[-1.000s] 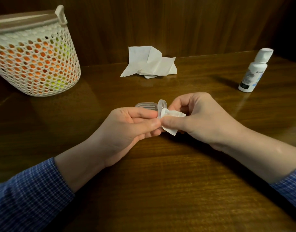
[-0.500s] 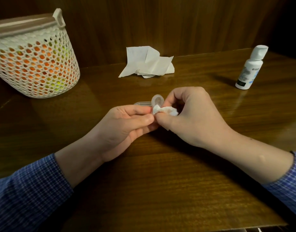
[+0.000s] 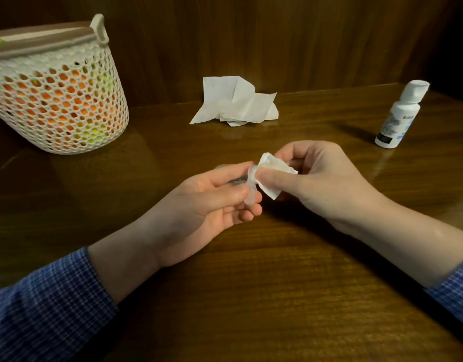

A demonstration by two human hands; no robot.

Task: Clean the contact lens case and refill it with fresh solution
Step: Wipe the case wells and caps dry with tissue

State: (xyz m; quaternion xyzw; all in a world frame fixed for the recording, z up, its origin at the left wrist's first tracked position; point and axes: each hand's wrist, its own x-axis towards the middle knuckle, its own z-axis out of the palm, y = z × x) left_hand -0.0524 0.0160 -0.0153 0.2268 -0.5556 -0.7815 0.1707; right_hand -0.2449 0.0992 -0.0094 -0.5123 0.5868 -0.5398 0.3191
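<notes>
My left hand (image 3: 214,197) holds the clear contact lens case (image 3: 251,190) between thumb and fingers just above the wooden table (image 3: 251,296); most of the case is hidden by my fingers. My right hand (image 3: 316,181) pinches a small piece of white tissue (image 3: 273,169) and presses it against the top of the case. The white solution bottle (image 3: 400,114) stands capped at the far right, away from both hands.
A crumpled white tissue (image 3: 235,103) lies at the back of the table against the wooden wall. A white mesh basket (image 3: 58,87) with orange and green contents stands at the far left.
Both hands have turned the case, so that it now points down in my left fingers. The tissue piece has opened out a little, pressed on the case's top.
</notes>
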